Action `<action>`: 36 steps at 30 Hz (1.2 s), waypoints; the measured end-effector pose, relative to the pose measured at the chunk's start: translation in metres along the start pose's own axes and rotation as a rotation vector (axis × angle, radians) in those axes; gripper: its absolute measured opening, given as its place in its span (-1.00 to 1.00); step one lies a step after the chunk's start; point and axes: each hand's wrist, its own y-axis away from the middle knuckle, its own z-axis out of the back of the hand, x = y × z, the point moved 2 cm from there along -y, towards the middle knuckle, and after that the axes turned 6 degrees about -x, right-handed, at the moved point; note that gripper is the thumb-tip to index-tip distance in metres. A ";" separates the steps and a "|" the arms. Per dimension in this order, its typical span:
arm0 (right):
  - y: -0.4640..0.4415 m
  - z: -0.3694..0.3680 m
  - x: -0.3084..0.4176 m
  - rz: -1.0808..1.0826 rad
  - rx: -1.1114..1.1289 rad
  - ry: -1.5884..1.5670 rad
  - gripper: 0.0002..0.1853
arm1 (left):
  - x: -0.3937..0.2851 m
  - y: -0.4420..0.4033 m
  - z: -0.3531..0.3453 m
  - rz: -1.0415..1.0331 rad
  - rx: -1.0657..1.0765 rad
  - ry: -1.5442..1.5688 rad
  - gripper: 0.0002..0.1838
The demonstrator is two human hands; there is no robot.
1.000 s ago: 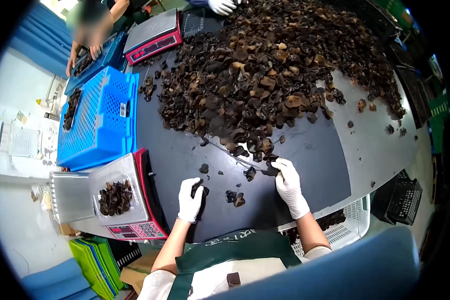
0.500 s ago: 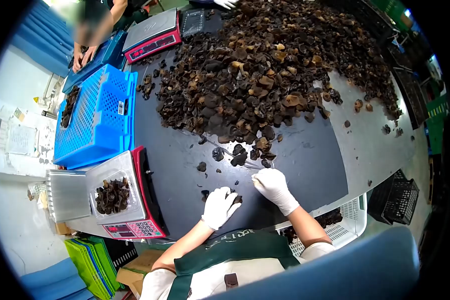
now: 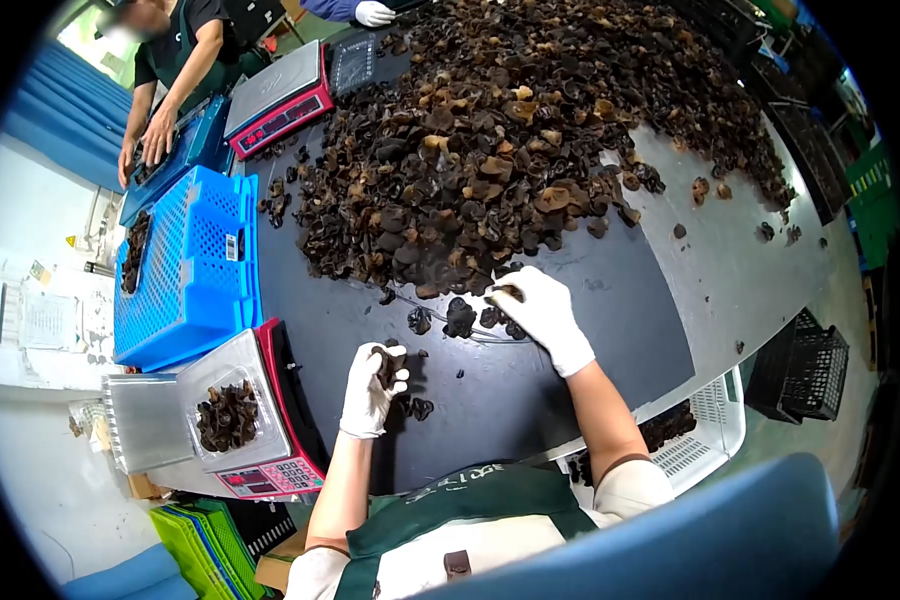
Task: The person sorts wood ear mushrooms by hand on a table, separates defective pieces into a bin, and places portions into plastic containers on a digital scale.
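A big heap of dark brown wood ear mushrooms (image 3: 470, 170) covers the far part of the table. My left hand (image 3: 370, 392), in a white glove, is raised over the dark mat with its fingers curled round a wood ear mushroom (image 3: 386, 366). Just to its right lie a few loose pieces (image 3: 418, 407). My right hand (image 3: 542, 318), gloved too, reaches to the heap's near edge and pinches a brownish wood ear mushroom (image 3: 511, 293). More loose pieces (image 3: 460, 318) lie just left of its fingertips.
On the left, a red scale (image 3: 278, 400) carries a clear plastic tray (image 3: 262, 428) of mushrooms. Behind it stand a blue crate (image 3: 195, 270) and another scale (image 3: 280, 105). A co-worker's hands (image 3: 155, 140) work at the far left. A white basket (image 3: 705, 440) sits below the near edge.
My left hand has lifted off the mat and moved up and left, now gripping a mushroom. My right hand has moved up to the heap's edge and pinches a piece. The view has shifted slightly.
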 end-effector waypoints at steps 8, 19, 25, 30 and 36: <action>0.033 0.060 -0.036 -0.314 0.046 -0.229 -0.81 | -0.013 -0.038 -0.004 -0.023 0.092 0.082 -0.88; 0.053 0.038 -0.014 -0.336 0.000 -0.463 -0.84 | 0.000 -0.107 -0.093 -1.098 0.100 -1.752 -0.69; 0.055 0.033 -0.016 -0.221 -0.147 -0.290 -0.73 | -0.016 -0.058 -0.031 -0.919 -0.029 -1.609 -0.84; 0.009 0.011 0.003 -0.072 -0.221 0.029 -0.70 | -0.026 -0.035 0.025 -0.695 -0.179 -1.162 -0.88; -0.017 -0.001 0.003 -0.165 0.099 -0.355 -0.84 | -0.018 0.000 0.037 -0.323 -0.141 -0.608 -0.91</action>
